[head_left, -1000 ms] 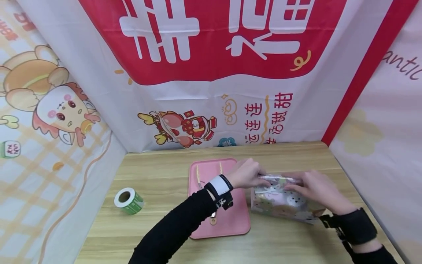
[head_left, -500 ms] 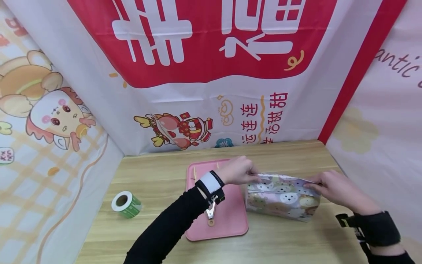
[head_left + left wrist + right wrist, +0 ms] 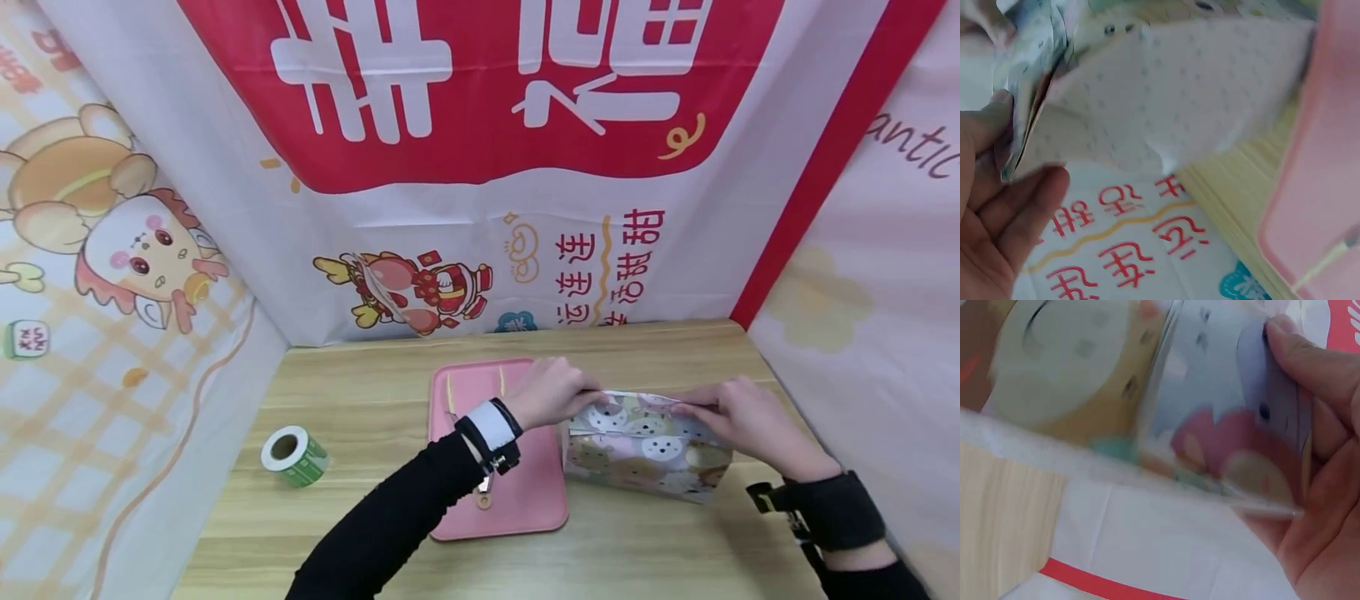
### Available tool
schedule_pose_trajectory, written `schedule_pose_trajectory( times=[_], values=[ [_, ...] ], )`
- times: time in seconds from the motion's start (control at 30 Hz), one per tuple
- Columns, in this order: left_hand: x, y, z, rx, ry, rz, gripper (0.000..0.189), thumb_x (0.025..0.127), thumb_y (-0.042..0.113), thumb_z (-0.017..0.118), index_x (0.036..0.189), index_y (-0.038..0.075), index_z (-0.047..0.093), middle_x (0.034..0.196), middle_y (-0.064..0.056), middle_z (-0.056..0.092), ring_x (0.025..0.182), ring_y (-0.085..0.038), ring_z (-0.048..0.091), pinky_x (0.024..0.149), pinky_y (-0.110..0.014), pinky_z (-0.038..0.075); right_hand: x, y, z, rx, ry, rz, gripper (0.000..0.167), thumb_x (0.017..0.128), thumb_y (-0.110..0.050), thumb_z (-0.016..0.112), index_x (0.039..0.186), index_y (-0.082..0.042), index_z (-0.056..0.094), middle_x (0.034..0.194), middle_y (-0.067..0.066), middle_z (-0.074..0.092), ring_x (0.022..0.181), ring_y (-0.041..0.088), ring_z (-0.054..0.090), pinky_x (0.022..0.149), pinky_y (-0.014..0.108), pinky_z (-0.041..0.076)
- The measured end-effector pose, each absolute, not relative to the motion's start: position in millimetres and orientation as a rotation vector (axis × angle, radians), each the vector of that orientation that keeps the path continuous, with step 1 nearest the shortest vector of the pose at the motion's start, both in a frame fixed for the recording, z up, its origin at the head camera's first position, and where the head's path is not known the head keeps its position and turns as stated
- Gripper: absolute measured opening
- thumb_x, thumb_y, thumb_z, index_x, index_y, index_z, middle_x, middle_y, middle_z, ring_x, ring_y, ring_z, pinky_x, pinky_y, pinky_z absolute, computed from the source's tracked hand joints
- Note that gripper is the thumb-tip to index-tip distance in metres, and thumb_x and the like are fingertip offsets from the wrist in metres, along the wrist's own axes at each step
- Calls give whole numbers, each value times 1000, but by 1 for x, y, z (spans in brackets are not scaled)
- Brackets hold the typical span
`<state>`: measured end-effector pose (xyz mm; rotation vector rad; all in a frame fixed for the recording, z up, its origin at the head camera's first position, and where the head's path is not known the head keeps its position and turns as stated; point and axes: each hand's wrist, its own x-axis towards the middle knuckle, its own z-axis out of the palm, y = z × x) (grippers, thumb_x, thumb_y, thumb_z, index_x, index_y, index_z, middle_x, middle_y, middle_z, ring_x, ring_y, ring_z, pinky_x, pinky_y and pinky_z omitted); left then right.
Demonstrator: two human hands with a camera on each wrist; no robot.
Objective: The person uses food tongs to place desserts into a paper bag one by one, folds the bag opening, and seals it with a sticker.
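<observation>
A paper bag (image 3: 645, 454) printed with cartoon animals lies on the table to the right of the pink tray, its top edge folded over. My left hand (image 3: 553, 393) pinches the left end of the fold; in the left wrist view the thumb (image 3: 999, 112) is on one side of the layered paper and the fingers on the other. At the right part of the same fold, my right hand (image 3: 738, 417) pinches the edge between thumb and fingers. The bag's pale, dotted side panel (image 3: 1166, 94) bulges out in the left wrist view.
Left of the bag is the pink tray (image 3: 536, 508), partly under my left forearm. On it lies a metal tool (image 3: 485, 496) with thin yellowish ends, mostly hidden by the arm. A green-and-white label roll (image 3: 295, 456) stands at left. Printed cloth walls (image 3: 420, 200) surround the table.
My right hand slid outward to the bag's right corner, then came back inward a little along the fold. My left hand keeps its pinch at the left end. The head view shifted slightly.
</observation>
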<state>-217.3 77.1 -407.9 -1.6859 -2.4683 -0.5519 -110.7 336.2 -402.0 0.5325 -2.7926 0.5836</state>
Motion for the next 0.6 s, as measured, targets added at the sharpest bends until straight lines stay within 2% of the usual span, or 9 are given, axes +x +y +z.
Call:
schedule_pose_trajectory(
  times=[0.17, 0.37, 0.53, 0.6],
  values=[
    [-228, 64, -409, -1707, -2326, -388, 26, 97, 34, 64, 79, 20, 75, 58, 11, 57, 46, 1, 41, 46, -16, 33, -113, 346, -400, 590, -2802, 603, 17, 78, -9, 83, 94, -11, 81, 81, -3, 71, 52, -1, 41, 44, 22, 32],
    [-232, 57, -408, -1807, -2294, -424, 25, 99, 25, 63, 76, 16, 69, 60, 10, 56, 48, 1, 45, 51, -15, 38, -112, 351, -399, 623, -2794, 611, 17, 77, -5, 83, 94, -9, 80, 84, -2, 72, 59, 0, 48, 50, 23, 39],
    [-220, 64, -407, -1725, -2407, -446, 21, 96, 30, 66, 81, 17, 72, 62, 12, 59, 47, 4, 45, 50, -11, 37, -106, 339, -400, 510, -2797, 562, 14, 81, -15, 82, 94, -10, 80, 79, -4, 71, 55, -1, 47, 49, 24, 37],
    [-212, 76, -408, -1703, -2469, -428, 21, 95, 35, 66, 83, 18, 71, 62, 14, 57, 47, 5, 44, 48, -11, 35, -104, 330, -404, 463, -2798, 541, 20, 82, -23, 82, 97, -10, 79, 76, -5, 69, 53, 0, 45, 48, 25, 36]
  ],
)
